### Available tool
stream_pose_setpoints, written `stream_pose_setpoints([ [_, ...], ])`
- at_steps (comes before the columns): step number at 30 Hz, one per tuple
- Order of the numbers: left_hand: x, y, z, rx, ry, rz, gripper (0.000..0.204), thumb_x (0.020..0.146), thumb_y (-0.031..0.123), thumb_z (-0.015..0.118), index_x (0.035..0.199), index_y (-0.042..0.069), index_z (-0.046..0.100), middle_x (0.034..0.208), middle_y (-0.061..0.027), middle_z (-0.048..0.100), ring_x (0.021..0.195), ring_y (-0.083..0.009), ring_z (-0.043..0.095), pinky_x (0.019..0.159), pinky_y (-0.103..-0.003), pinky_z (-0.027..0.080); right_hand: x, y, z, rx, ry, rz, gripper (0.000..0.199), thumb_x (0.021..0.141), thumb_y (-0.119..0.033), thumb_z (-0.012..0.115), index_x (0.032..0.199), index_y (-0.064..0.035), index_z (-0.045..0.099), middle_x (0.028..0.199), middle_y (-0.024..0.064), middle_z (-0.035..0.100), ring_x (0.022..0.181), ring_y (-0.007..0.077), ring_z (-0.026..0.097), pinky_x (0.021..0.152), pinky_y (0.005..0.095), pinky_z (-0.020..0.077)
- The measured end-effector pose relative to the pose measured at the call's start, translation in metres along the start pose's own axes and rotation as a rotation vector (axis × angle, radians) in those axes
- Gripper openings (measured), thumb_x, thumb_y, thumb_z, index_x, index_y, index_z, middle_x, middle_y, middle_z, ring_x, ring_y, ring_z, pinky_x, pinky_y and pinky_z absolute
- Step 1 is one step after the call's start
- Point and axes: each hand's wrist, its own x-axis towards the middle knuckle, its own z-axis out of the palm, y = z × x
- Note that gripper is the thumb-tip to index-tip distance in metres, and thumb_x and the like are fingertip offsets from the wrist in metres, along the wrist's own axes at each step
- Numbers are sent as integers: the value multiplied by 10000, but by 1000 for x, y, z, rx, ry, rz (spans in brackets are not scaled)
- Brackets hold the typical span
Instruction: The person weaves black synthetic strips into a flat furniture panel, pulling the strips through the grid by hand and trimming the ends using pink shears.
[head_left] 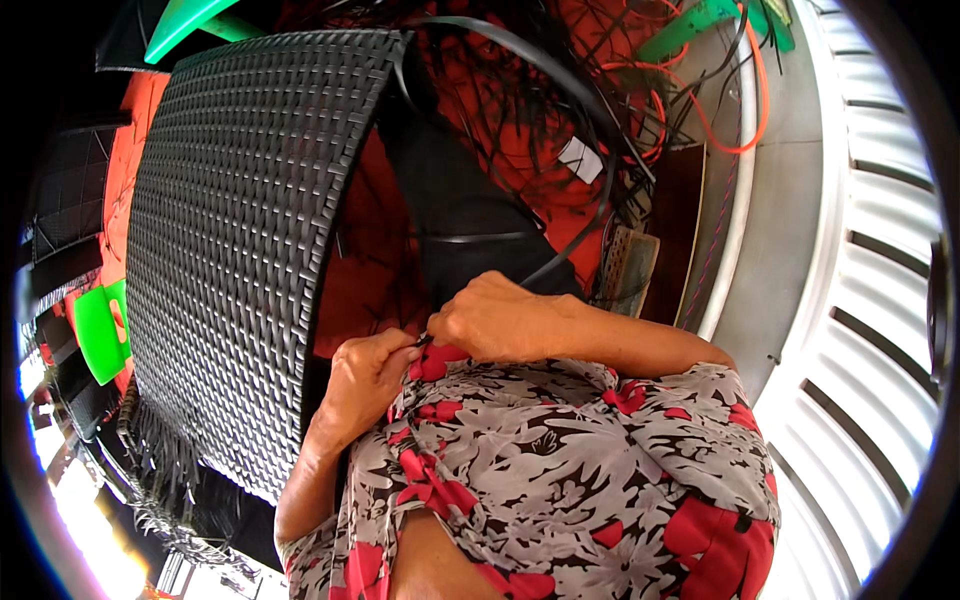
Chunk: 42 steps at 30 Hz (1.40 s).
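Both my hands meet just above my lap beside the woven panel [240, 230]: my left hand [365, 375] and my right hand [495, 318] have their fingers pinched together on a thin black strip [575, 245], which runs up from my fingertips in a loop toward the tangle of loose strands. I judge the strip light, springy and rather slick, best gripped close to its end, while the panel looks stiff and bulky

Both hands meet beside a woven black panel [230, 250]: the left hand [365, 375] and right hand [495, 318] pinch a black strip [575, 245] that loops up over a red floor [380, 270] strewn with offcuts.
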Motion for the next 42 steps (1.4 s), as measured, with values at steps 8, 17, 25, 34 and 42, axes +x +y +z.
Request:
stream_pose_setpoints([
  [8,-8,-7,6,67,-55,-141,72,838,39,565,790,-14,579,560,-127,493,480,-220,492,489,-312,387,-10,4,34,3,138,50,173,809,-151,580,912,-13,600,891,162,638,763,318,636,639,409,505],
  [17,-16,-23,-7,109,-6,3,74,825,50,562,773,5,590,601,-123,553,536,-230,578,505,-312,436,-20,22,12,10,150,78,166,837,-166,536,800,-19,605,694,199,607,690,382,614,585,474,455],
  [25,9,-8,2,52,14,161,131,820,119,628,897,14,613,658,-150,609,563,-254,622,494,-331,468,8,0,-7,71,62,-13,151,820,-182,571,826,-35,603,777,153,619,700,349,603,566,422,460],
  [34,7,-3,-26,-338,133,-17,274,877,149,617,1066,-40,553,704,-49,613,554,-70,540,498,-217,441,42,118,-277,-665,1061,327,279,858,-246,574,725,-6,525,589,166,502,538,315,497,538,397,397],
  [42,12,-8,-30,-290,151,-27,223,875,115,609,1042,-32,588,746,-63,624,618,-82,575,549,-226,464,172,250,-357,-919,763,345,281,845,-119,481,1089,-171,609,1148,92,574,931,331,607,775,445,498],
])
